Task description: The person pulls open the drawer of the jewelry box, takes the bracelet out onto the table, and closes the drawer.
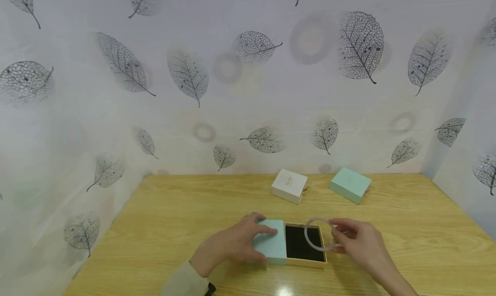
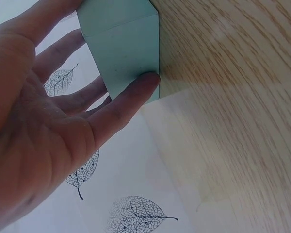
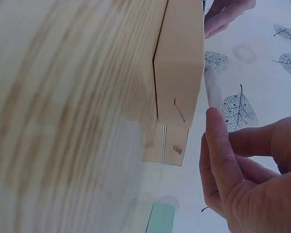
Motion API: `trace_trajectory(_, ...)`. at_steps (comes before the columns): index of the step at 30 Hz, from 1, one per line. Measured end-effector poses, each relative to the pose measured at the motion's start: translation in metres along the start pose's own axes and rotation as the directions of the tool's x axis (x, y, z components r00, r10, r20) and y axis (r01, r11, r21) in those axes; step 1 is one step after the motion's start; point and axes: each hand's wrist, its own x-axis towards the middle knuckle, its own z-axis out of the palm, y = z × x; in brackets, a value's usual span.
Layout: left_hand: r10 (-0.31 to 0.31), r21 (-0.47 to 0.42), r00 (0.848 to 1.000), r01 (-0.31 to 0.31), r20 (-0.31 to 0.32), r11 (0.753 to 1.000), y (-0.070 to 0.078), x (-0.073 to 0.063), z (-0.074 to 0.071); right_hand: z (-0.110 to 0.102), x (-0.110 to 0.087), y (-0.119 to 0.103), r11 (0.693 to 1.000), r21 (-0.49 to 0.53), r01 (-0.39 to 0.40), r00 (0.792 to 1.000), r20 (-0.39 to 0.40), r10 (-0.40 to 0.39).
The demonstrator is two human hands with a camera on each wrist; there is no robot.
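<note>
On the table, a light teal gift box sleeve (image 1: pixel 277 248) lies with its tray (image 1: pixel 307 263) slid out to the right, showing a black pad (image 1: pixel 296 244) inside. My left hand (image 1: pixel 234 243) grips the sleeve from the left, fingers spread over its top and along its sides. The left wrist view shows the sleeve's teal end (image 2: pixel 123 53) between fingers on either side. Thumb and fingers of my right hand (image 1: pixel 358 242) pinch a pale, translucent bangle (image 1: pixel 306 235) by its right edge, over the tray's right part. From the right wrist, the bangle (image 3: pixel 213 90) appears edge-on beside the tray's tan end (image 3: pixel 177 82).
Behind the work, a small white box (image 1: pixel 288 184) with printed lettering stands on the wooden table (image 1: pixel 186 201). To its right is another teal box (image 1: pixel 350 184). A leaf-patterned covering (image 1: pixel 248 94) rises at the table's back and sides.
</note>
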Motion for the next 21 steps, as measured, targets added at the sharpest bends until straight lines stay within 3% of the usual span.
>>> trace_trajectory(21,-0.005,-0.007,1.000,0.005,0.002,1.000,-0.002,0.000,0.001,-0.014,0.003,0.011,0.999,-0.019,-0.039,0.999,-0.018,0.038)
